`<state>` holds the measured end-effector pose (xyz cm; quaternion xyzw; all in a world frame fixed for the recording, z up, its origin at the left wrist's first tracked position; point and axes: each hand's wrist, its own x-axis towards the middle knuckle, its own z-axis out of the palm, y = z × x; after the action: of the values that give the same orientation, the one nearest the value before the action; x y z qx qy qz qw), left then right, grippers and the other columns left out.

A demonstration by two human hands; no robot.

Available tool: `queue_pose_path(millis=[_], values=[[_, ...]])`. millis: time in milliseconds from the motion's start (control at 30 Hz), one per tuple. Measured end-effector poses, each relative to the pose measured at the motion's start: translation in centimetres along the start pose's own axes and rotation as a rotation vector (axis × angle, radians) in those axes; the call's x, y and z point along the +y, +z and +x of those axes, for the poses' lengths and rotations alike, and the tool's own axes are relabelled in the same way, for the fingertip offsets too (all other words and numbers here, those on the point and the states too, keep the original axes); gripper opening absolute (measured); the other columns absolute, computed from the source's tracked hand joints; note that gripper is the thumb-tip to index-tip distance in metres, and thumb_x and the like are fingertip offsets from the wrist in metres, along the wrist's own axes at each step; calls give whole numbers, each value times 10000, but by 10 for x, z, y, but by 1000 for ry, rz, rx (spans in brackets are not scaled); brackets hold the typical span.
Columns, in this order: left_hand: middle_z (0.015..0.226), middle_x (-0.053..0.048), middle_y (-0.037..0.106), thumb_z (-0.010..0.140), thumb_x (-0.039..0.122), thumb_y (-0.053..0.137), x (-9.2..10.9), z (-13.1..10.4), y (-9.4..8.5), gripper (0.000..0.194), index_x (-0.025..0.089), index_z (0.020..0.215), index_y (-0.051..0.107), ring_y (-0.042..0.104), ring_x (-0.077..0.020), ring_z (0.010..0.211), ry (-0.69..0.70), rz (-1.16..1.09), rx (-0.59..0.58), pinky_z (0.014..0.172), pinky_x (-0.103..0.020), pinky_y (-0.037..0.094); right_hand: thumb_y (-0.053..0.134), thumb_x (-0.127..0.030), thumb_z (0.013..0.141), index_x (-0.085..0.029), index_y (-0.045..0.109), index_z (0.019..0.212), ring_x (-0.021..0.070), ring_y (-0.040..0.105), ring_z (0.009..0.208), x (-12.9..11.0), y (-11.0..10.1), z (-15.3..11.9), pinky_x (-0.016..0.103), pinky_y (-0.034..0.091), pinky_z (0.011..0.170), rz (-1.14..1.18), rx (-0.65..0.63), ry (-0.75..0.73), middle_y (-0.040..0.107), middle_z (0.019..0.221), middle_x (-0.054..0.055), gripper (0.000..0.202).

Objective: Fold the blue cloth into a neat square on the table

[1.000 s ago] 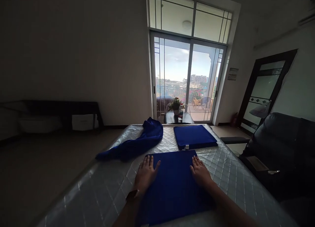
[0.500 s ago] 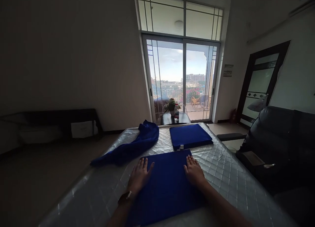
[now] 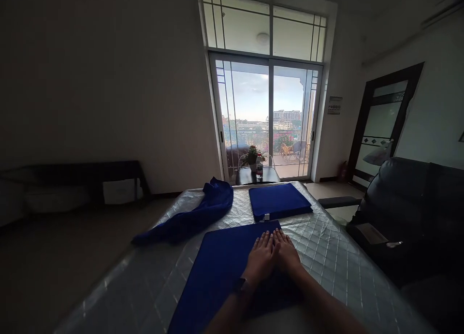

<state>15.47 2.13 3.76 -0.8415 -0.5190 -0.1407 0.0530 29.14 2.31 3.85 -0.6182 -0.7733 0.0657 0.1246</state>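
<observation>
A flat blue folded cloth [image 3: 217, 271] lies in front of me on a silver quilted cover [image 3: 337, 256]. Palm down on its right part is my left hand [image 3: 261, 259], fingers stretched out, with a dark band on the wrist. My right hand [image 3: 286, 252] rests flat at the cloth's right edge, right beside the left one. The two hands touch or nearly touch. Beyond them lies a second folded blue cloth [image 3: 279, 200] with a small white tag [image 3: 267, 217]. A crumpled blue cloth [image 3: 195, 215] is spread at the far left.
Past the far edge of the cover stands a small dark table [image 3: 268, 175] with a potted plant [image 3: 252, 155] and a bottle [image 3: 259, 166]. A black leather chair [image 3: 409, 213] is on the right, and a sliding glass door [image 3: 270, 116] is ahead.
My left hand has slid right across the blue cloth, from its left edge to beside my right hand. The right hand has stayed in about the same place.
</observation>
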Motion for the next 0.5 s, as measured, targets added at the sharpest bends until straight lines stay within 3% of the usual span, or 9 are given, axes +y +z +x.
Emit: queue_pose_path(millis=[67, 167, 267, 433, 500], values=[[1582, -145, 441, 1051, 464, 169, 20, 5, 1, 620, 141, 1538, 374, 361, -248, 1492, -13, -76, -19, 1213, -465, 348, 314, -312, 974, -85, 241, 1580, 223, 132, 1560, 3, 2, 0, 399, 131, 1266, -30, 0, -30, 187, 1677, 133, 652], [1587, -160, 424, 1045, 488, 166, 9, -1, -3, 650, 114, 1521, 401, 341, -273, 1500, -66, -95, -37, 1224, -502, 320, 262, -331, 993, -78, 239, 1579, 223, 150, 1558, 1, 1, 1, 413, 151, 1262, -12, 5, 5, 205, 1673, 140, 639], [1599, -144, 406, 1044, 456, 236, -40, -23, -7, 594, 147, 1520, 415, 335, -274, 1502, -132, 6, -37, 1221, -490, 326, 204, -379, 1007, -74, 238, 1579, 219, 151, 1557, -5, -4, 1, 415, 142, 1261, 32, 4, 58, 226, 1669, 129, 649], [1594, -99, 432, 1017, 224, 321, -137, -74, -7, 501, 259, 1497, 460, 356, -292, 1491, -182, 183, -27, 1195, -510, 347, 199, -384, 1010, -92, 234, 1582, 198, 143, 1558, -8, -7, 0, 398, 124, 1258, 49, 1, 74, 207, 1675, 110, 643], [1572, -119, 466, 1019, 283, 329, -163, -89, -4, 496, 236, 1494, 464, 373, -301, 1483, -242, 150, 16, 1180, -517, 362, 204, -386, 1012, -94, 230, 1583, 194, 136, 1559, -7, -6, 0, 395, 121, 1257, 42, 0, 74, 200, 1676, 109, 642]])
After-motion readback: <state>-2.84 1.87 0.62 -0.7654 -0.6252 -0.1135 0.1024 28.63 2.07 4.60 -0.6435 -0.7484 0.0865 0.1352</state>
